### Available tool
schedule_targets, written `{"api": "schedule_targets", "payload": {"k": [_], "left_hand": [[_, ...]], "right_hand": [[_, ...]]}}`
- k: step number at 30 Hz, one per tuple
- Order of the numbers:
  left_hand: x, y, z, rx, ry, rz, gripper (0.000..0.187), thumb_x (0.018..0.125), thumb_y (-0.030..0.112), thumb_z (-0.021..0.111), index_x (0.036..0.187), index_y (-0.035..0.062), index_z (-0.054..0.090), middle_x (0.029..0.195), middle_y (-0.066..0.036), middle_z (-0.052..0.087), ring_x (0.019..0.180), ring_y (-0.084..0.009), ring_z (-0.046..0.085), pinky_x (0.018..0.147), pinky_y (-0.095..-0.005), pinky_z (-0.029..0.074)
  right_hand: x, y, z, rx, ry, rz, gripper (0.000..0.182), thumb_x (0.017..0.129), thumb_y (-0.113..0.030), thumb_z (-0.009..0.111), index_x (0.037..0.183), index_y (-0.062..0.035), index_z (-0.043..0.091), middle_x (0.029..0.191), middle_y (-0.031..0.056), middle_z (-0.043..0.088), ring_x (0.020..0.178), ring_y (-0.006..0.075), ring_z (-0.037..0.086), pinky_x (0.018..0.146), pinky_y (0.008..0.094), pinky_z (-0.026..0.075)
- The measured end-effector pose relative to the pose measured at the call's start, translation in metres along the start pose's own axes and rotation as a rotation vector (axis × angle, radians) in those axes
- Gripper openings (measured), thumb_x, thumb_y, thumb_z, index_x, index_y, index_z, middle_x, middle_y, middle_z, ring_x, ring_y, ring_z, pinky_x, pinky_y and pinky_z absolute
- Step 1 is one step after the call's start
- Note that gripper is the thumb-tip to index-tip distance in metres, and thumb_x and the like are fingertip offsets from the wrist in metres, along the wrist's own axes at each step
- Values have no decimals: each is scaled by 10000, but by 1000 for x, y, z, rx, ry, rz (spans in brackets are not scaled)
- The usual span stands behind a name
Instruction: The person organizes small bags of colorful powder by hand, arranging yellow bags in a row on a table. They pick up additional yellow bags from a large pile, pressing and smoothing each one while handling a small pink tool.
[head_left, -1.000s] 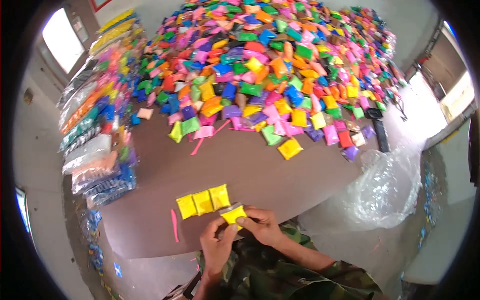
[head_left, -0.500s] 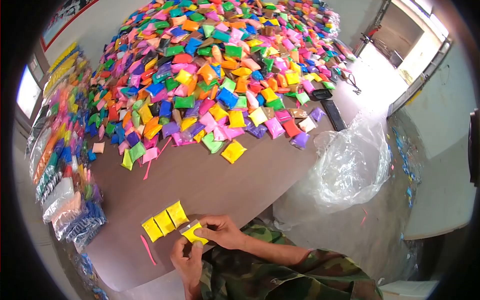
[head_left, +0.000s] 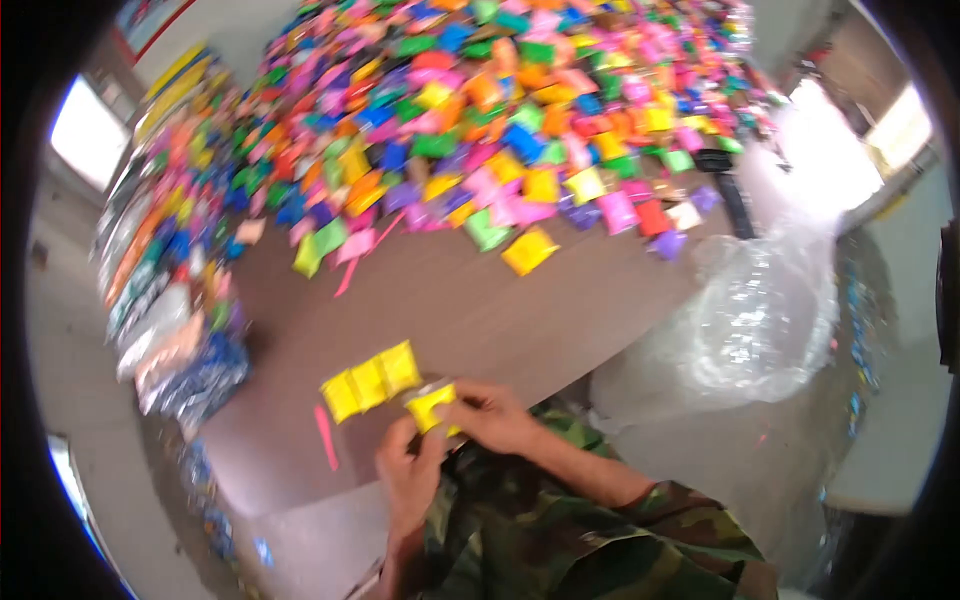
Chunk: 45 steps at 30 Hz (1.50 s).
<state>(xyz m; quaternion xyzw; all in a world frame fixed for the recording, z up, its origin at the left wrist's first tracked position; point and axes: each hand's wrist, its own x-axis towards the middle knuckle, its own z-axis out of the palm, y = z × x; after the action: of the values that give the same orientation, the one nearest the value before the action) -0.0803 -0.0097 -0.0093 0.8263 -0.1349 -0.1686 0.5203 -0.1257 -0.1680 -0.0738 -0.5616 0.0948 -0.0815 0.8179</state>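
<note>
Between my two hands is a small yellow packet (head_left: 432,407), held just above the table's near edge. The fingers of my left hand (head_left: 412,465) pinch its lower left side. From the right, my right hand (head_left: 492,415) grips its other side, thumb over the front. Just beyond my left hand, a joined row of yellow packets (head_left: 370,381) lies flat on the table. A pink plastic strip (head_left: 326,437) rests to the left of my left hand. The view is blurred, so fine detail on the held packet is lost.
A large heap of coloured packets (head_left: 520,130) covers the far side of the brown table (head_left: 480,300). Bundled clear bags of packets (head_left: 190,320) stand at the left. A big clear plastic bag (head_left: 740,330) hangs at the right edge, near a black phone-like object (head_left: 733,205).
The whole view has shifted and blurred, with the scene sitting further right and my hands higher in the picture. Both hands still hold the yellow packet.
</note>
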Motion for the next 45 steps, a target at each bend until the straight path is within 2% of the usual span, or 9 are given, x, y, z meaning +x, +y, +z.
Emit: {"api": "schedule_targets", "payload": {"k": [4,12,13,19,26,29,34,40,45], "left_hand": [[-7,7,10,-357,-6,-110,259,994,143,765,1160,-49,710,893,-53,735,754,-77,657,670,-252,564],[-18,-4,10,-280,48,-54,153,1004,98,730,1084,-28,697,816,-24,705,697,-56,632,617,-232,522],[-20,-4,8,-239,11,-76,166,997,96,735,1098,-30,692,870,-27,710,774,-57,650,663,-235,536],[-28,6,14,-378,102,-6,237,1041,141,701,1199,-33,672,935,14,669,808,-32,580,699,-220,483],[-31,-15,19,-301,215,13,199,1057,124,672,1190,-21,700,875,11,649,775,-42,559,682,-231,470],[-27,-25,20,-268,236,24,207,1049,123,687,1191,-28,694,907,-10,683,810,-46,580,707,-235,490],[-21,-15,13,-289,265,41,243,1030,133,722,1196,-41,690,972,-34,726,853,-54,604,744,-243,517],[-18,-13,11,-408,263,37,223,1027,175,734,1105,-34,714,845,14,643,733,-30,502,622,-227,418],[-18,-14,10,-315,300,115,190,1016,166,745,1016,-20,707,749,42,589,660,-22,448,562,-234,356]], "right_hand": [[0,-20,6,184,105,8,230,1067,-165,674,1216,2,729,962,-43,672,837,22,566,695,228,490],[-3,-26,-2,176,-48,46,250,1043,-109,706,1266,2,702,1038,-19,712,907,44,632,785,243,544],[-3,-24,-2,167,-56,28,248,1039,-103,709,1263,3,703,1046,-17,714,911,47,636,788,246,547],[-4,-24,-1,159,-112,-7,196,1006,-31,716,1194,26,722,1038,-6,717,963,70,637,839,270,542],[5,-31,-8,-260,-221,-59,149,986,-54,745,1116,19,743,1004,-10,700,931,64,604,806,263,521],[5,-41,4,-135,-226,14,197,1022,-105,719,1176,17,741,1024,-27,693,921,53,581,804,254,505],[4,-33,0,-199,-217,-22,224,1069,-182,669,1125,23,738,962,-39,672,878,47,558,758,246,483],[5,-35,4,-282,-210,-68,221,1049,-175,702,1043,41,746,867,-8,653,802,62,534,697,260,457],[2,-28,-3,-178,-177,64,153,1004,-102,749,1077,32,763,937,-9,700,850,58,578,741,244,485]]}}
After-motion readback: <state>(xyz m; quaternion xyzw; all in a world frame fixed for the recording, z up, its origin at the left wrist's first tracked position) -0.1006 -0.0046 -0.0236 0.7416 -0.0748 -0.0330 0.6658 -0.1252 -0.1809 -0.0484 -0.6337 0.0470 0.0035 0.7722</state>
